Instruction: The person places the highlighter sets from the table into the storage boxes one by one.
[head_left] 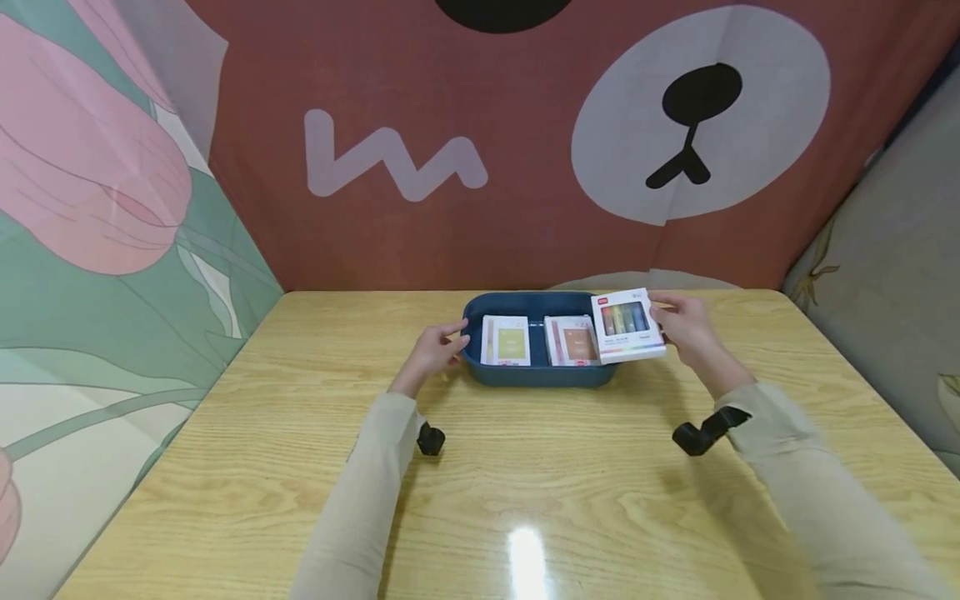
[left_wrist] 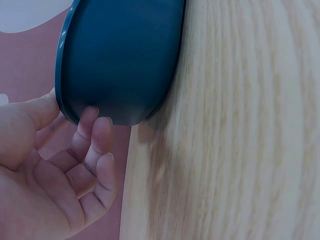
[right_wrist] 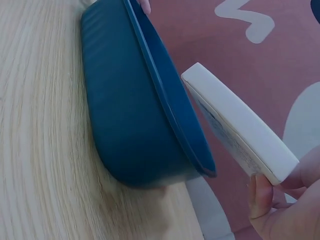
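A dark blue oblong bin (head_left: 536, 377) stands on the table near its back edge. My left hand (head_left: 431, 354) holds the bin's left end, thumb at the rim and the other fingers bent against the end wall (left_wrist: 112, 107). Inside lie two white boxes, one with a yellow-green panel (head_left: 512, 342) on the left, one with a brown panel (head_left: 579, 343) on the right. Over the bin's right end, my right hand (head_left: 692, 332) pinches a white box (head_left: 628, 325) by its right edge. A window in its front shows a row of coloured sticks. The right wrist view has this box (right_wrist: 242, 125) tilted above the rim.
The wood-grain table (head_left: 480, 467) spreads out in front of the bin. Right behind its back edge hangs a red-brown cloth (head_left: 420, 242) with a cartoon face. Patterned cloths (head_left: 97, 333) flank both sides. A black wrist camera mount (head_left: 705, 432) sits on each sleeve.
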